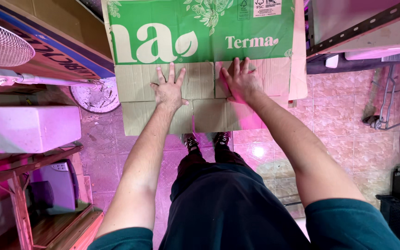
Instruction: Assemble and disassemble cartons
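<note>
Both hands lie flat, fingers spread, gripping nothing: the left hand and right hand press the corrugated brown flaps of a green-printed cardboard box. It seems to stand on the pink tiled floor, just beyond the shoes.

I'm seeing the pink tiled floor carrying a flattened green-and-brown cardboard box, with my shoes standing beside it.
</note>
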